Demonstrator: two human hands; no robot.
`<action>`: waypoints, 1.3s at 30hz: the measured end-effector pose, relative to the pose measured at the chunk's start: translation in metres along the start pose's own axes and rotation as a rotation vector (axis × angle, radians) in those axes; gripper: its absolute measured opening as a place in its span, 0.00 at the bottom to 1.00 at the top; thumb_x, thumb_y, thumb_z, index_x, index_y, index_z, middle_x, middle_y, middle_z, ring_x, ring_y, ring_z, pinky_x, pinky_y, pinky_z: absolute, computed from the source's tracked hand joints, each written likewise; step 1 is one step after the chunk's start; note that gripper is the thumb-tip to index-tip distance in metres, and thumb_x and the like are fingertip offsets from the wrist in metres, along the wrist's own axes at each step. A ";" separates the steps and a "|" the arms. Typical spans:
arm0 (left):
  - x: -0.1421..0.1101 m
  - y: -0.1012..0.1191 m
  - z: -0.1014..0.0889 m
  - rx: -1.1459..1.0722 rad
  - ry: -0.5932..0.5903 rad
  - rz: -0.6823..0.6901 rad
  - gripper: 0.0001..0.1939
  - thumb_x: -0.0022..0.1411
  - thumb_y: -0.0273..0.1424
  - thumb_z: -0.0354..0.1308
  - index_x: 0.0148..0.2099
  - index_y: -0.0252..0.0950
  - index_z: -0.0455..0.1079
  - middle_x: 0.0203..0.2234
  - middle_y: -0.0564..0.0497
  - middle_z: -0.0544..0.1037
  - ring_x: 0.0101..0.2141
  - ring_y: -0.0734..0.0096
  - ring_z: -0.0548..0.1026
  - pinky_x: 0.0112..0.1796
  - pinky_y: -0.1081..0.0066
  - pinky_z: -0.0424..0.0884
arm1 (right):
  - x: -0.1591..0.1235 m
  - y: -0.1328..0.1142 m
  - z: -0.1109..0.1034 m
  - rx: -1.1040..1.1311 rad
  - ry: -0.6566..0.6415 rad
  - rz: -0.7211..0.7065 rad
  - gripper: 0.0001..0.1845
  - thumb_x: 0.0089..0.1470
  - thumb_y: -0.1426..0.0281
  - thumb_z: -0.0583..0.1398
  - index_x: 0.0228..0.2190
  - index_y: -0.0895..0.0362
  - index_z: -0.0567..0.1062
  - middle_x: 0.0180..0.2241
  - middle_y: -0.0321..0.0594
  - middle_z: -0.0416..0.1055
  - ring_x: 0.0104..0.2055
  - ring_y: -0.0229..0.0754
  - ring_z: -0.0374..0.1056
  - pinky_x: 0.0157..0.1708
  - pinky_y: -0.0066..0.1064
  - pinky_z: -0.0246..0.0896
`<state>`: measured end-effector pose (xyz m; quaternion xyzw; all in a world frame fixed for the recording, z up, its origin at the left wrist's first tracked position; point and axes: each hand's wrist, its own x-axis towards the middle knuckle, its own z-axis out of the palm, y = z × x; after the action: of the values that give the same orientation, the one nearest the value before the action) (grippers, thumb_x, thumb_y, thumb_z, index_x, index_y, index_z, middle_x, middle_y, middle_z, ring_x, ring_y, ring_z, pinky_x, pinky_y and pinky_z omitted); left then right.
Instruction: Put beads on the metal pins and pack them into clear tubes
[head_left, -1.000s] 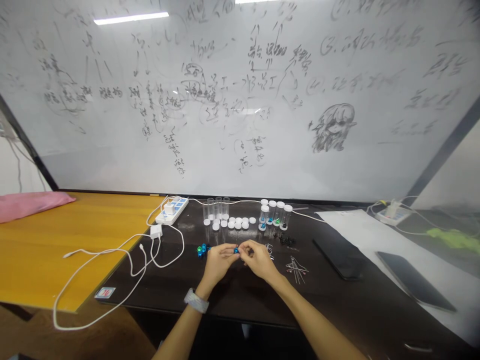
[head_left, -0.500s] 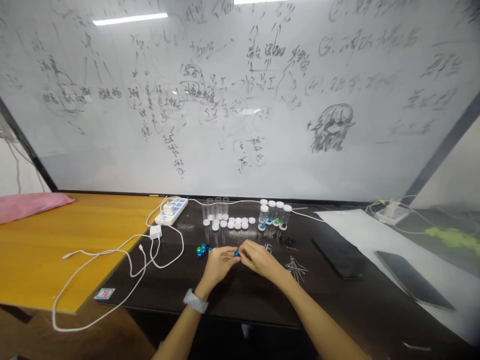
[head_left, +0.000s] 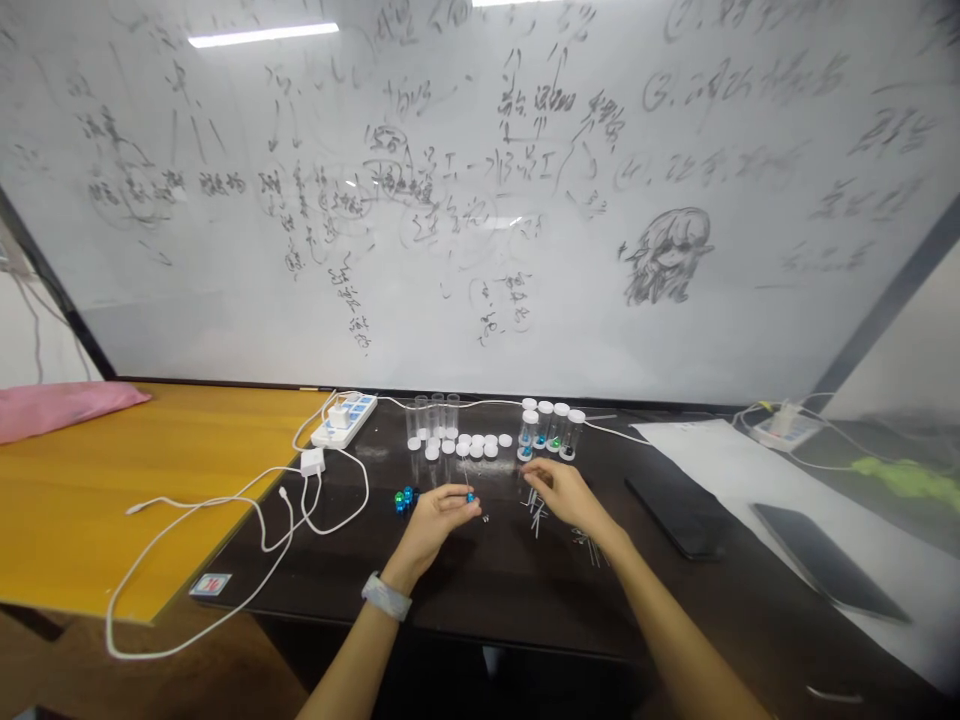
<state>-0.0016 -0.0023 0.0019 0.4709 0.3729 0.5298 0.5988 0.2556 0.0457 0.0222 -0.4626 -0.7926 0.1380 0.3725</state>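
My left hand [head_left: 439, 515] pinches a small shiny blue ball [head_left: 470, 497] between thumb and fingertips. A thin metal pin [head_left: 466, 472] sticks up from the ball. Just right of the fingertips lies a tiny metal piece [head_left: 485, 518]. My right hand [head_left: 562, 492] hovers to the right with fingers curved and slightly apart, and nothing visible in them. Under it lie several short metal pieces [head_left: 536, 512], and longer pins [head_left: 589, 545] are partly covered by the wrist. Left of my left hand sit blue and green balls [head_left: 405, 500].
Clear tubes [head_left: 437, 415] and white caps [head_left: 477, 449] stand at the back of the dark table. Capped tubes [head_left: 556, 432] with coloured balls are right of them. A power strip [head_left: 345, 422] with white cables lies left; two dark phones [head_left: 671, 515] lie right.
My right hand has left the ball and moved right, over the metal pieces, now hiding the black pieces. My left hand keeps the ball, whose pin now shows.
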 end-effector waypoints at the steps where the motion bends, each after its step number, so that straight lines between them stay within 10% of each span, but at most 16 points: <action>1: 0.000 0.001 0.000 -0.001 0.002 -0.006 0.23 0.45 0.35 0.75 0.44 0.31 0.77 0.36 0.40 0.84 0.39 0.58 0.82 0.46 0.64 0.73 | -0.003 0.008 -0.007 -0.039 -0.097 0.023 0.10 0.59 0.67 0.57 0.36 0.55 0.78 0.30 0.39 0.77 0.31 0.44 0.72 0.35 0.32 0.62; 6: -0.001 0.003 0.002 -0.057 -0.010 -0.047 0.21 0.48 0.35 0.74 0.43 0.31 0.76 0.37 0.40 0.84 0.41 0.57 0.82 0.49 0.62 0.73 | -0.024 0.029 -0.019 -0.163 -0.397 0.094 0.06 0.56 0.71 0.60 0.32 0.54 0.79 0.29 0.37 0.75 0.29 0.41 0.70 0.30 0.28 0.57; 18: -0.001 0.003 0.002 -0.066 -0.018 -0.034 0.21 0.47 0.35 0.75 0.43 0.32 0.76 0.37 0.41 0.83 0.39 0.59 0.82 0.48 0.63 0.73 | -0.021 0.001 -0.019 -0.251 -0.611 -0.250 0.08 0.57 0.80 0.58 0.32 0.55 0.73 0.38 0.40 0.66 0.39 0.41 0.65 0.38 0.29 0.58; 29: 0.001 -0.002 -0.001 -0.059 -0.045 -0.035 0.22 0.47 0.35 0.75 0.44 0.32 0.77 0.38 0.41 0.83 0.40 0.59 0.81 0.49 0.63 0.73 | -0.031 -0.008 -0.006 -0.262 -0.397 -0.310 0.12 0.57 0.83 0.51 0.32 0.55 0.67 0.34 0.40 0.67 0.37 0.44 0.62 0.41 0.33 0.57; 39: -0.001 0.001 0.000 -0.071 -0.041 -0.031 0.21 0.47 0.34 0.75 0.43 0.32 0.76 0.39 0.42 0.83 0.40 0.60 0.81 0.48 0.62 0.73 | 0.013 -0.037 0.032 0.711 -0.182 -0.028 0.14 0.58 0.59 0.60 0.34 0.57 0.78 0.30 0.40 0.75 0.31 0.41 0.70 0.33 0.32 0.64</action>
<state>-0.0023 -0.0037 0.0025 0.4544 0.3486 0.5236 0.6307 0.2059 0.0407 0.0272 -0.2791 -0.7311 0.4404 0.4400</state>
